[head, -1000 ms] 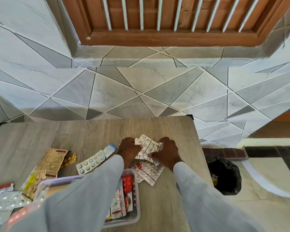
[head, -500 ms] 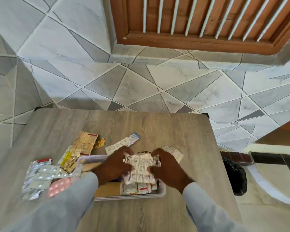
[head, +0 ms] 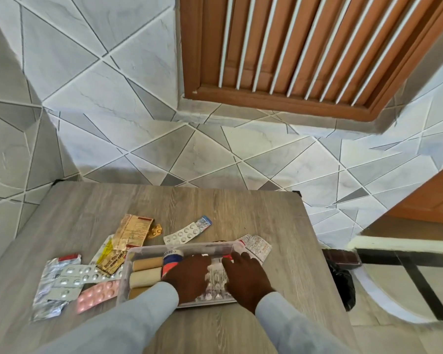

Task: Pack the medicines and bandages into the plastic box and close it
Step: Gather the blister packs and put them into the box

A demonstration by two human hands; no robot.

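Left hand [head: 187, 279] and right hand [head: 244, 275] laid flat, fingers spread, pressed on silver pill strips [head: 216, 277] inside the clear plastic box [head: 179, 247], tan bandage rolls [head: 146, 270] packed at its left, more pill packs [head: 62, 282] left on the wooden table [head: 215, 208].

Print on gold sachets [head: 134, 232], silver strip [head: 257, 247], roll label [head: 172, 252]: blurred, probably too small; nothing legible.
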